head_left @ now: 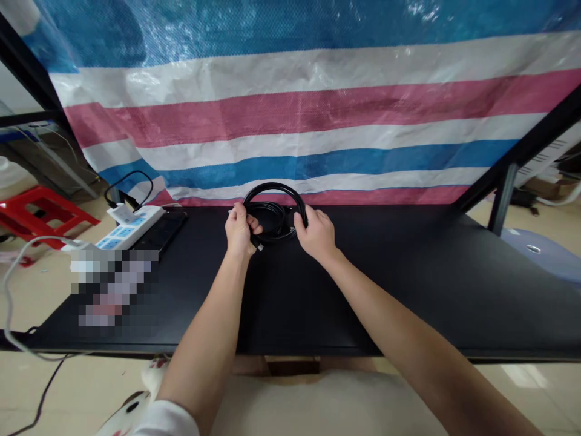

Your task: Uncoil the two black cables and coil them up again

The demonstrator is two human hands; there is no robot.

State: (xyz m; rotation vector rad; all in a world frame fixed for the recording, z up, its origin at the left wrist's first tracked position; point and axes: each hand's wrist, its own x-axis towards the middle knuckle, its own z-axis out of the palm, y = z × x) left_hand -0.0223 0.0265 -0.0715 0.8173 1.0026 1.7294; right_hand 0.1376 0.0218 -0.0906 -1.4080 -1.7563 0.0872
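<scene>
A coiled black cable (276, 187) arches between my two hands, above the black tabletop (363, 290). My left hand (239, 229) is closed around the left side of the coil, and a plug end (258, 246) pokes out below its fingers. On the right side of the loop, my right hand (316, 231) grips the cable with thumb and fingers. More black cable loops (267, 212) show behind the raised arch; whether they belong to the same cable I cannot tell.
At the left of the table lies a white power strip (136, 229) with plugs and cords, beside a dark phone-like slab (170, 230). A striped plastic sheet (295, 115) hangs along the back edge. A red stool (45, 209) stands at left, a metal post (503, 200) at right.
</scene>
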